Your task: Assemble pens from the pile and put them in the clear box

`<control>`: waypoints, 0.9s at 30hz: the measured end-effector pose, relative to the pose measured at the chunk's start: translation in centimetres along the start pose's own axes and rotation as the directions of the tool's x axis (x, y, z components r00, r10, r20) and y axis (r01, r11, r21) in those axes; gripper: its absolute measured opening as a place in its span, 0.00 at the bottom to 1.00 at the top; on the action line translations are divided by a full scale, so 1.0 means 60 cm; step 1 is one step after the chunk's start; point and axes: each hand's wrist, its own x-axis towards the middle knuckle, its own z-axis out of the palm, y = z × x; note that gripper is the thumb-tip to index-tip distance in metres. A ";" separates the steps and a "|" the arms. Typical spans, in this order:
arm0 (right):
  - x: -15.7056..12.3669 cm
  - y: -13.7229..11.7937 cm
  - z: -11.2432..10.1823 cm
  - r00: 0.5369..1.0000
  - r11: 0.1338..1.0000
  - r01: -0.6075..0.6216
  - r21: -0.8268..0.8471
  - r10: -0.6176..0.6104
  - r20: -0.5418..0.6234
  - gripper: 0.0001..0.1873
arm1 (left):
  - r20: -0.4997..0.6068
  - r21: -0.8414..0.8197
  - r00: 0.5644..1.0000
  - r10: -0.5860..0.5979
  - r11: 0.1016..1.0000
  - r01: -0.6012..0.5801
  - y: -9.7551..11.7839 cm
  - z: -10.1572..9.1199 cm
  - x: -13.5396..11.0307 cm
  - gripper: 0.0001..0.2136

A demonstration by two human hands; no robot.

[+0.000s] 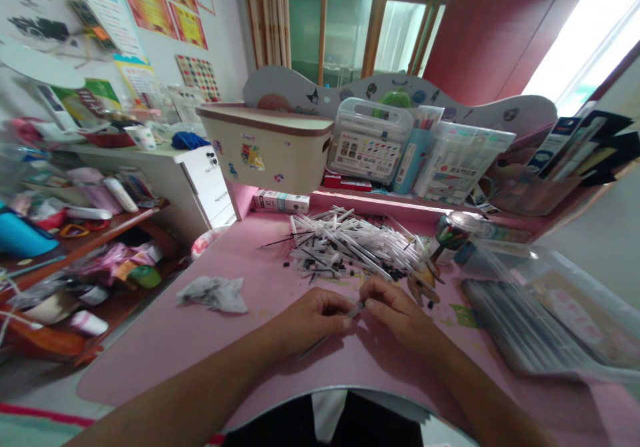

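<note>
My left hand (317, 317) is closed around a thin greyish pen (356, 310), whose narrow far end slants down below the palm toward the front of the table. At the upper end of this pen, the fingers of my right hand (393, 307) are pinched; any small part between them is hidden. Just beyond both hands lies a loose pile of white pen barrels (357, 240), mixed with thin dark rods and small black caps (395, 273). A brown wooden-looking figure (425, 283) stands near my right hand.
A clear plastic box (530, 253) with many dark pens (515, 327) is at the right. Crumpled white tissue (213, 293) lies left on the pink table (165, 360). Behind are a can (456, 228), a beige lidded bin (270, 147) and marker cases (370, 143) on a shelf.
</note>
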 end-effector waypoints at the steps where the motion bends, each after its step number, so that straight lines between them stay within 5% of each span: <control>1: 0.001 -0.001 0.000 1.000 0.999 0.020 -0.029 -0.020 -0.002 0.03 | 0.006 -0.001 1.000 0.005 1.000 -0.005 0.001 0.001 0.000 0.10; 6: 0.010 -0.008 0.001 0.997 0.975 0.069 -0.210 -0.074 -0.016 0.14 | 0.011 -0.024 1.000 -0.014 1.000 0.014 0.002 0.004 -0.002 0.11; 13: -0.001 -0.007 0.004 0.999 0.997 0.010 -0.075 -0.013 -0.043 0.05 | -0.009 -0.024 0.999 -0.048 0.999 0.048 -0.006 0.000 0.001 0.11; 27: 0.008 0.002 0.003 1.000 0.957 0.026 -0.288 -0.029 -0.004 0.15 | 0.035 0.023 0.999 -0.005 1.000 0.004 0.002 0.003 -0.002 0.11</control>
